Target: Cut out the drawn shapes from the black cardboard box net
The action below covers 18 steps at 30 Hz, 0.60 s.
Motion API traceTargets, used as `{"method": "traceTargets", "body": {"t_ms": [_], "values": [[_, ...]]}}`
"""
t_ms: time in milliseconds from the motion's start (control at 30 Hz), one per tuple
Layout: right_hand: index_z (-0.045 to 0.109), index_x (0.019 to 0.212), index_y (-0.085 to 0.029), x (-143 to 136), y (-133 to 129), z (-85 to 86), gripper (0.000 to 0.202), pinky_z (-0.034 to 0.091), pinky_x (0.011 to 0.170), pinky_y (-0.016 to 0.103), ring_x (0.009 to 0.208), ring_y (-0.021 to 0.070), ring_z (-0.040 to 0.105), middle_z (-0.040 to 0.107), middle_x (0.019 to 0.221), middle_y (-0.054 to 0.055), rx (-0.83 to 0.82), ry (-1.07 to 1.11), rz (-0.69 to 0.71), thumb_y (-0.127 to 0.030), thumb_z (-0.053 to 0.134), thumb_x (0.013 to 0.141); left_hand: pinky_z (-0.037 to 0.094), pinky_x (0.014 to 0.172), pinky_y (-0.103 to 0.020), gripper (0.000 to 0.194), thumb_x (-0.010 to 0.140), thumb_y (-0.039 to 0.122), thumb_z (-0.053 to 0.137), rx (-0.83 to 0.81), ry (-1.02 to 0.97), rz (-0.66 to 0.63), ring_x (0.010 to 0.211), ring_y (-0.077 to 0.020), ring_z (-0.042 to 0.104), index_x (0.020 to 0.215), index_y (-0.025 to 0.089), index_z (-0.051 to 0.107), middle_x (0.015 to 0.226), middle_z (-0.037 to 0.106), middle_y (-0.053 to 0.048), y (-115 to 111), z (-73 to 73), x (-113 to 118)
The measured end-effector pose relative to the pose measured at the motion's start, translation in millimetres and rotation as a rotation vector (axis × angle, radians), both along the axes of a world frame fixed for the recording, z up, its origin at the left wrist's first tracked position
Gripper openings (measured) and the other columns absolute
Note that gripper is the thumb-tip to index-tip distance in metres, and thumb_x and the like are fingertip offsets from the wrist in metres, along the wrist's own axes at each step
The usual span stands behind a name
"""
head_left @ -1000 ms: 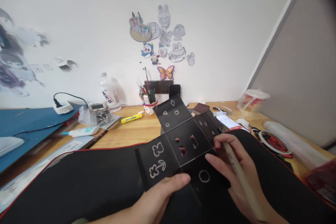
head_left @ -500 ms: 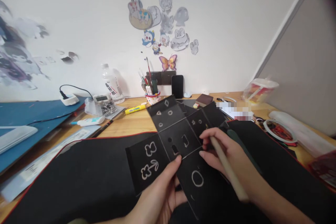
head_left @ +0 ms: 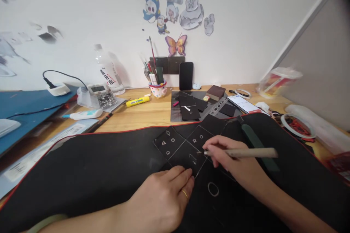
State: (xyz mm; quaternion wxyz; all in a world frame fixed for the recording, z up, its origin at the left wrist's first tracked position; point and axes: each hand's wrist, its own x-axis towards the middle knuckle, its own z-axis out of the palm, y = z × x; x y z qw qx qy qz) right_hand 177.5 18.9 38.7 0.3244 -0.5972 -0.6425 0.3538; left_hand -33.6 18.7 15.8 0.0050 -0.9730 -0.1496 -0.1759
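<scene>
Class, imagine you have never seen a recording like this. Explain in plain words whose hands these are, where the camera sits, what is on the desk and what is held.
There is no machine here: a person works with two bare hands, and the single view comes from a camera worn on the head, looking forward and down. The left hand lies on a black card with white outlined shapes. The fingers of the right hand hold a slim tool, its tip at the card. Beneath is a black mat with a red edge. Behind it, on the wooden desk, are a yellow tube, a cup of pens and a bottle.
</scene>
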Motion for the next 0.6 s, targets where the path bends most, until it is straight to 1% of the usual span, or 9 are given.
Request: {"method": "traceTargets", "body": {"t_ms": [33,67,133,233,333,433,600], "values": [[0.059,0.076,-0.021,-3,0,-3.1,0.018,0.035,0.045,0.019,0.048,0.0080,0.045,0.053,0.055,-0.004,-0.034,0.026,0.019,-0.033,0.048,0.083,0.054,0.071,-0.033,0.032,0.089,0.009,0.030,0.101,0.016,0.009,0.095,-0.0246,0.059,0.107,0.002,0.056,0.107,0.061,-0.017,2,-7.8,3],[0.057,0.074,-0.021,-5,0,-6.6,0.015,0.035,0.044,0.019,0.048,0.0075,0.045,0.054,0.057,-0.005,-0.058,0.043,0.034,-0.032,0.050,0.081,0.054,0.068,-0.032,0.031,0.089,0.010,0.032,0.156,0.033,0.018,0.093,-0.0251,0.059,0.106,0.002,0.057,0.108,0.061,-0.017,3,-13.6,5],[0.055,0.071,-0.020,-7,1,-13.4,0.012,0.035,0.046,0.018,0.050,0.0073,0.045,0.054,0.059,-0.005,-0.078,0.051,0.045,-0.030,0.054,0.078,0.054,0.064,-0.031,0.029,0.087,0.013,0.036,0.201,0.058,0.023,0.090,-0.0255,0.060,0.105,0.002,0.056,0.109,0.060,-0.018,3,-19.2,8],[0.051,0.068,-0.020,-9,2,-20.9,0.009,0.035,0.047,0.018,0.052,0.0077,0.044,0.050,0.057,-0.005,-0.075,0.031,0.016,-0.024,0.056,0.074,0.053,0.060,-0.027,0.025,0.085,0.015,0.038,0.211,0.065,0.022,0.084,-0.0232,0.061,0.098,0.005,0.058,0.105,0.062,-0.017,1,-18.3,11],[0.045,0.064,-0.020,-10,2,-25.7,0.015,0.032,0.043,0.019,0.047,0.0073,0.040,0.045,0.052,-0.006,-0.100,0.010,0.001,-0.025,0.054,0.075,0.052,0.061,-0.024,0.021,0.085,0.015,0.038,0.240,0.071,0.053,0.085,-0.0201,0.061,0.090,0.009,0.058,0.100,0.065,-0.013,2,-18.2,15],[0.042,0.061,-0.020,-10,1,-29.7,0.019,0.030,0.040,0.019,0.044,0.0069,0.037,0.041,0.050,-0.007,-0.104,-0.021,-0.003,-0.027,0.052,0.076,0.051,0.064,-0.023,0.019,0.085,0.014,0.039,0.292,0.083,0.074,0.089,-0.0183,0.061,0.088,0.010,0.057,0.099,0.066,-0.010,3,-22.1,17],[0.040,0.059,-0.021,-9,0,-33.8,0.020,0.031,0.039,0.018,0.043,0.0071,0.038,0.039,0.047,-0.007,-0.095,-0.110,0.005,-0.026,0.050,0.076,0.049,0.061,-0.019,0.015,0.082,0.009,0.042,0.300,0.136,0.040,0.090,-0.0143,0.062,0.088,0.014,0.055,0.098,0.067,-0.005,4,-26.3,13]]}}
